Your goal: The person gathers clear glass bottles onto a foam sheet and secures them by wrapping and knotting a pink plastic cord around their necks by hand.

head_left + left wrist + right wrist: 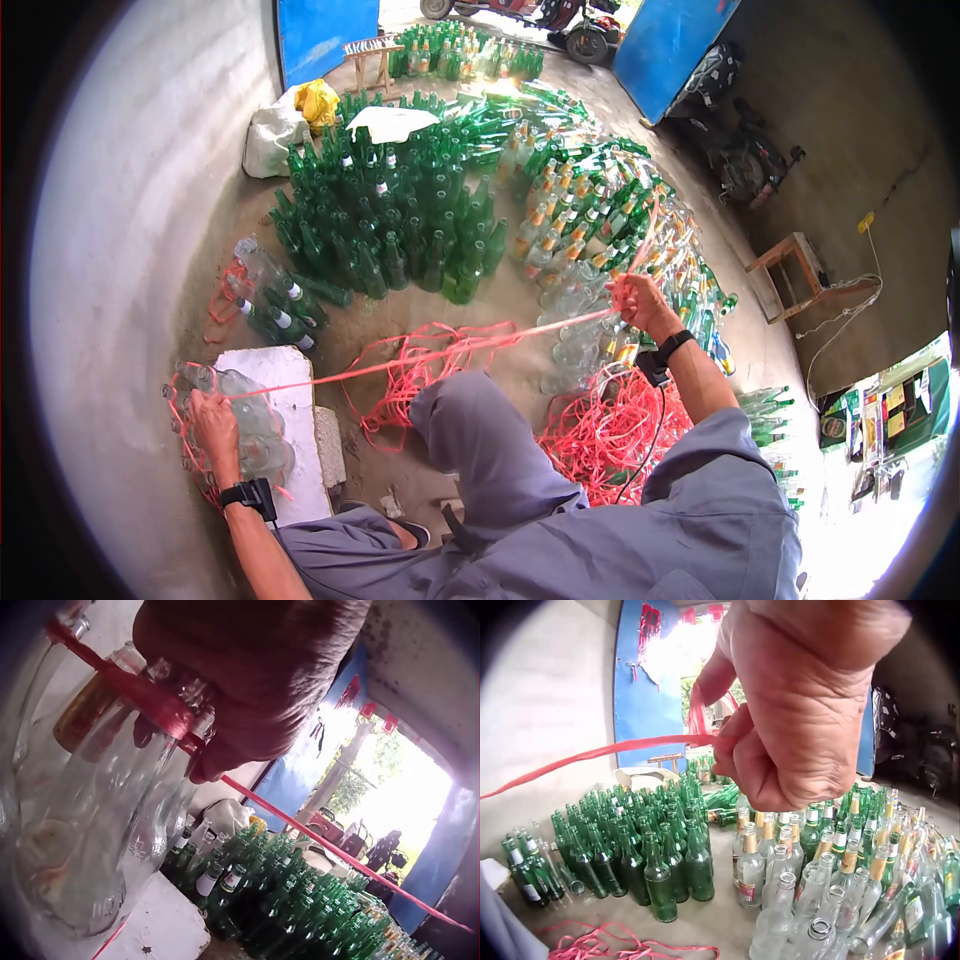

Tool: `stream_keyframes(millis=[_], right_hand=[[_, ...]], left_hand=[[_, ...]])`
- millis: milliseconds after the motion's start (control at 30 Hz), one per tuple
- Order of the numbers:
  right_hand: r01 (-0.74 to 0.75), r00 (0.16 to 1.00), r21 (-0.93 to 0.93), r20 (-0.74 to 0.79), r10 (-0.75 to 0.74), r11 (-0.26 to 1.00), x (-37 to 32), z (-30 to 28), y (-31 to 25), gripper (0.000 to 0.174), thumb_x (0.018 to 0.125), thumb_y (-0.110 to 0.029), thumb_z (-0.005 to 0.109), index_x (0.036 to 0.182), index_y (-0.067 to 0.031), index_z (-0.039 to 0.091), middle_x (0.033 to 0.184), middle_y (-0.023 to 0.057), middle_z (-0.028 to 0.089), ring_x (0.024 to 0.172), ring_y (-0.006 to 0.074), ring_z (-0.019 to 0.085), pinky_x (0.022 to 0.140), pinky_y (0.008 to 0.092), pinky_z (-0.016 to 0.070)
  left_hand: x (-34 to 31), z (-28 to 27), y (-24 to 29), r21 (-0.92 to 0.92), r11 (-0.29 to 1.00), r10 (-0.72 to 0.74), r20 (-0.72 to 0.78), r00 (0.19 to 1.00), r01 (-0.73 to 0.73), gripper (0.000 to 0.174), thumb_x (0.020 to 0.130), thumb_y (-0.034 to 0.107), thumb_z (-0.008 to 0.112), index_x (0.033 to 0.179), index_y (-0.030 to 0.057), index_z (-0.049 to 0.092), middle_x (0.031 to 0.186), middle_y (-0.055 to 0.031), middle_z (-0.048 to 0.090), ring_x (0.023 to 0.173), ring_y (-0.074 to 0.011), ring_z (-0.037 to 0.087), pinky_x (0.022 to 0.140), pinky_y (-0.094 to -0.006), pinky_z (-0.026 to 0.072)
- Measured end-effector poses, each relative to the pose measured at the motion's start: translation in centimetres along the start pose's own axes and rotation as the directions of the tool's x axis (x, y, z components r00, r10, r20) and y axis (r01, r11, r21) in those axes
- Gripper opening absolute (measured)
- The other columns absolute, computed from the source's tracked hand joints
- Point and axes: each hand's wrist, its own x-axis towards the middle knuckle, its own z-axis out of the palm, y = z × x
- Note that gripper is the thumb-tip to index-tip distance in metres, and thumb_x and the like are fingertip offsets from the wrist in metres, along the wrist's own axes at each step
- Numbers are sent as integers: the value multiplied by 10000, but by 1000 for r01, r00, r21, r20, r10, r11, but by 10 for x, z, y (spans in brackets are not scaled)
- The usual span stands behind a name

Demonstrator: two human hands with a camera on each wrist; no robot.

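Observation:
A bundle of clear glass bottles (262, 445) stands on a white board (310, 470) at the lower left, with red plastic twine round it. My left hand (215, 430) grips the bundle at the bottle necks; in the left wrist view its curled fingers partly hide one neck (199, 697) and the twine (154, 705) crossing there. From there the twine (450, 352) runs taut up to the right. My right hand (645, 305) holds its other stretch, raised above the bottles, with the strand passing through its curled fingers and a loop by the thumb.
Many green bottles (380, 240) stand ahead, with clear, gold-necked bottles (545, 240) to the right. Loose red twine (410, 385) lies on the floor, and a larger heap of twine (610, 440) sits by my right leg. A wooden stool (795, 275) stands near the right wall.

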Motion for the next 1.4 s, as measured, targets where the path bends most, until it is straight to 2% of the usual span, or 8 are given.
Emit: stream_keyframes(millis=[200,467,733,900,1033,1200,1267,1400], right_hand=[[17,998,-317,-51,-35,948,-13,48,2,402,930,-386,673,1017,6,647,603,-98,437,432,-10,313,369,173,223],[71,991,-606,136,15,793,-13,161,62,433,917,-461,708,997,-37,675,766,69,683,557,95,628,413,220,410],[221,915,-737,384,127,639,-27,256,76,878,946,-786,347,1179,23,597,886,156,714,605,155,673,424,254,498],[16,714,-652,538,447,758,-15,286,80,1084,882,-854,318,1550,-6,221,1454,303,472,1018,442,705,560,432,640],[75,733,-645,553,397,760,-11,292,83,1056,890,-841,327,1558,-29,221,1444,292,489,988,426,717,540,406,636],[350,813,-907,418,405,234,-20,308,78,937,937,-784,323,1563,-87,301,1305,274,619,977,350,721,645,437,645],[395,817,-878,470,334,270,-21,310,82,875,976,-723,323,1462,-6,448,1183,258,680,866,320,740,590,387,638],[138,839,-633,484,250,761,15,302,95,719,1015,-606,416,1148,65,639,1004,186,737,682,265,735,557,361,615]], left_hand=[[2,11,-11,40,998,41,-23,999,-40,116,851,119,697,899,16,717,1032,-148,561,1054,-362,558,913,-471,471],[4,13,-17,51,997,49,1,999,-49,149,862,176,692,899,33,712,1039,-140,573,1060,-358,564,898,-472,480],[0,-4,1,60,998,-10,24,1000,9,149,870,179,670,916,41,705,1056,-137,571,1079,-356,565,856,-500,509],[-1,-5,3,28,999,-23,10,1000,22,163,874,183,635,916,40,703,1051,-134,566,1078,-354,567,830,-508,522],[-3,-9,7,16,1000,-20,6,1000,19,156,875,180,639,913,44,705,1052,-131,565,1075,-354,572,828,-514,518],[-2,-7,7,17,999,-29,11,1000,29,152,880,181,640,916,48,704,1055,-129,566,1080,-350,575,832,-509,513],[-3,-9,8,17,999,-46,18,999,45,151,882,183,640,917,50,704,1055,-128,566,1082,-349,575,835,-506,511],[-3,-5,4,-5,999,-50,4,999,50,150,884,185,636,910,53,702,1052,-128,567,1081,-349,575,834,-503,511]])
